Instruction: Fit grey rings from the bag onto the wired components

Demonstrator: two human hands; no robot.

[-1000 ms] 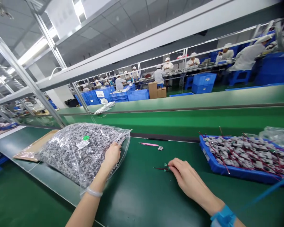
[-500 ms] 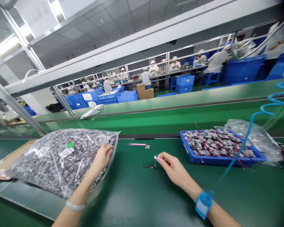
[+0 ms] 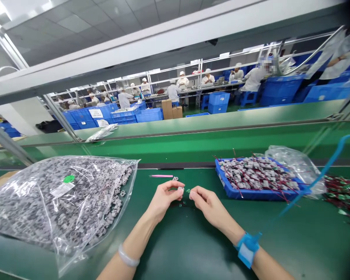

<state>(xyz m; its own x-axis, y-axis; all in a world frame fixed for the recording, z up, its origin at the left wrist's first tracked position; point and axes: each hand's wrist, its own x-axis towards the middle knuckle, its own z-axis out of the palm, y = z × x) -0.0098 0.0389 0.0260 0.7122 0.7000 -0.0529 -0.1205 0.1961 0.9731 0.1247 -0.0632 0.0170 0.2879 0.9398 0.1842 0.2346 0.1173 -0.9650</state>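
Observation:
Between the thumb and fingers of my left hand (image 3: 165,198) is a small grey plastic part (image 3: 181,189). My right hand (image 3: 207,200) pinches a tiny green circuit board (image 3: 188,191), just right of the grey part and apart from it. Below the fingertips, another small board with wires (image 3: 182,203) lies on the green bench. Behind my left hand rest a pair of pink tweezers (image 3: 161,176) and a few loose grey parts (image 3: 175,178). A big clear bag (image 3: 61,202) full of grey parts lies to the left.
A blue tray (image 3: 251,194) heaped with wired grey parts stands at right, a crumpled plastic bag (image 3: 297,165) behind it. More wired boards (image 3: 342,194) lie at the far right. A blue coiled cord (image 3: 317,181) runs to my right wrist strap (image 3: 247,249). Co-workers sit beyond the bench.
My left hand has left the clear bag and come right, now holding a grey part close to my right hand. The right hand stays near the same spot. The view has shifted slightly.

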